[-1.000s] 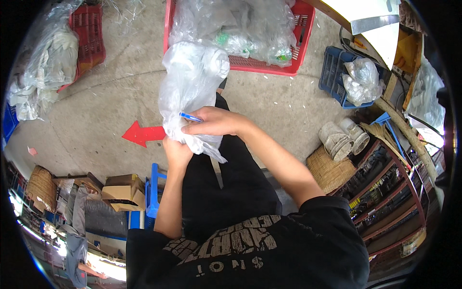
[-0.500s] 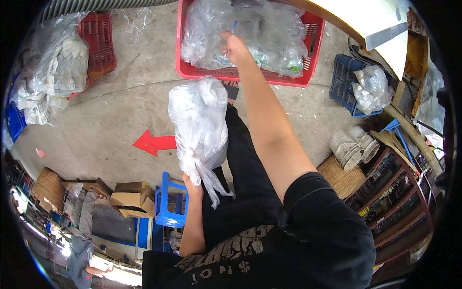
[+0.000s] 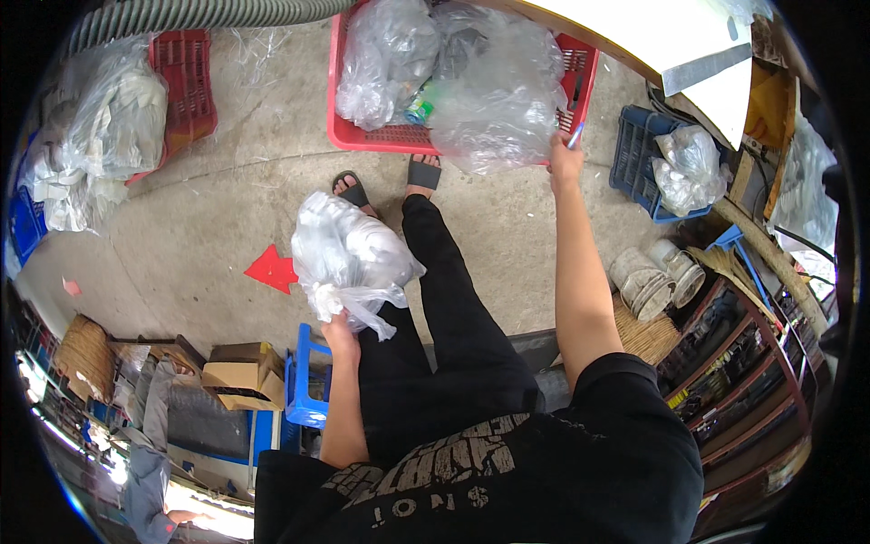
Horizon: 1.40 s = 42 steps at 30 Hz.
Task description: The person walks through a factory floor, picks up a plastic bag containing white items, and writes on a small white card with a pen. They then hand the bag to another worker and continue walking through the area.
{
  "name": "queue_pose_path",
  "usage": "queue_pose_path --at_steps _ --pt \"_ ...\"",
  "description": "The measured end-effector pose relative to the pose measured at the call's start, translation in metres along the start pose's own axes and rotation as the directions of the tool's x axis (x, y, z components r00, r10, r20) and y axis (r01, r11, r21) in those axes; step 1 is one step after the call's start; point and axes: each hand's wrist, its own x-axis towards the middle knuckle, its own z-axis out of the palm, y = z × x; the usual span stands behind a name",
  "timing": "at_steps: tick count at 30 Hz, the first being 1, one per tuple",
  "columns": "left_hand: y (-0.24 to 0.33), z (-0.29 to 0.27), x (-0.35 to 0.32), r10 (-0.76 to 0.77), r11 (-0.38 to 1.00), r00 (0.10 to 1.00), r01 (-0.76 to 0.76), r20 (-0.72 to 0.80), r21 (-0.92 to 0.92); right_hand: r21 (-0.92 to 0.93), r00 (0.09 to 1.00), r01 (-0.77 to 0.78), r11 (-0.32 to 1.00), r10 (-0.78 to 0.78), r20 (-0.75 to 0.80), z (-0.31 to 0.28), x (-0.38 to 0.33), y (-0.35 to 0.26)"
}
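The left hand (image 3: 340,328) is gripping a knotted clear bag (image 3: 349,257); it could be slipping loose. At one o'clock, the right hand (image 3: 564,156), holding a blue pen (image 3: 575,136), is pinching a second bag (image 3: 494,100) in the red crate (image 3: 381,136); thin plastic may be tearing.

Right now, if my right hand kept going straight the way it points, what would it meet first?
The right hand already looks to touch the big clear plastic bag in the red plastic crate; straight on it would press into that bag, though depth is unclear.

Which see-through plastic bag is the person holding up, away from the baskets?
The knotted clear plastic bag of white things, gripped at its neck by the left hand. The others lie in crates or on the floor.
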Motion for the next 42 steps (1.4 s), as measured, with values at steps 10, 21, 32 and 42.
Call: queue_pose_path --at_steps 10,21,32,42 --pt "0.030 0.007 -0.013 0.132 0.954 0.991 -0.126 -0.004 0.274 -0.604 0.850 0.307 0.735 -0.497 -0.173 0.029 -0.061 -0.040" --pt "0.088 0.070 -0.054 0.377 0.773 0.899 -0.438 0.223 0.459 -0.522 0.729 0.675 0.522 -0.579 0.364 0.091 -0.162 -0.095" --pt "0.006 0.042 -0.041 0.242 0.795 0.966 -0.249 0.087 0.554 0.064 0.825 -0.049 0.997 0.004 0.564 0.309 -0.131 -0.059" --pt "0.005 0.045 -0.039 0.239 0.782 0.964 -0.264 0.120 0.564 0.166 0.660 -0.331 0.929 0.102 0.744 0.267 -0.098 -0.097"
